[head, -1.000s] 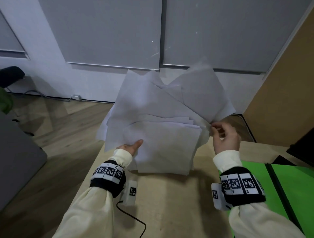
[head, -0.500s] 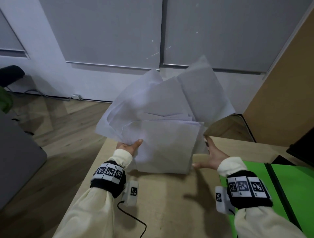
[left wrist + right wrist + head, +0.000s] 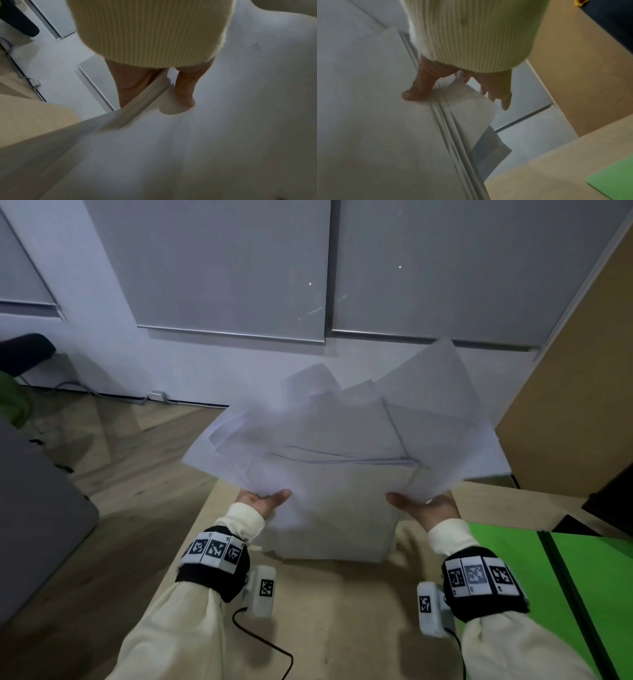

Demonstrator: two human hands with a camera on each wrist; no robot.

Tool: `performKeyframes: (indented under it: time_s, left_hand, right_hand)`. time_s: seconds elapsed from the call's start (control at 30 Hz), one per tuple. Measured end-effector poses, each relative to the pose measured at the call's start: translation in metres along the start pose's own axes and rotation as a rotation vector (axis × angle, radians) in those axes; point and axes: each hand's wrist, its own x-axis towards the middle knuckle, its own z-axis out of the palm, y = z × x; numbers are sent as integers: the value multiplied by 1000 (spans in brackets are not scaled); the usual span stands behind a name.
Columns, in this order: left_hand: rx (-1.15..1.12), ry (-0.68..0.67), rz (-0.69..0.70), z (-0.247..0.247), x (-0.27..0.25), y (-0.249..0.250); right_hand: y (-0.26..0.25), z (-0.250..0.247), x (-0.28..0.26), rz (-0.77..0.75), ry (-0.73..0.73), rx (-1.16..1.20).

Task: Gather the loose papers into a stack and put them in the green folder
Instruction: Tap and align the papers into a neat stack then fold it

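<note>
Now two hands (image 3: pixel 265 499) (image 3: pixel 426 505) gripping paper bundle (image 3: pixel 335 474).

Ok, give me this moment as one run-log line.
phase: squaring stack | papers: upright on table, uneven | left hand: grips left edge | right hand: grips right edge | green folder: open, to the right, no papers

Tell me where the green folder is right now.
In the head view the green folder lies open on the table at the lower right, beside the right hand, apart from the papers.
</note>
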Motion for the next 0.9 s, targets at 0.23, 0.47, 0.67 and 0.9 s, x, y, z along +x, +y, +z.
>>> performKeyframes:
  time_s: [0.23, 0.47, 0.67, 0.9]
  left_hand:
    - [4, 21, 7, 9, -5, 15]
    - [-115, 2, 211, 34, -37, 34]
    - [38, -57, 121, 23, -27, 22]
    - [280, -209, 200, -8, -11, 51]
  right_hand:
    - [-27, 1, -11, -17, 92, 177]
    - [-47, 3, -27, -66, 78, 241]
    - [-16, -5, -16, 208, -128, -221]
    - [-30, -23, -6, 208, -159, -322]
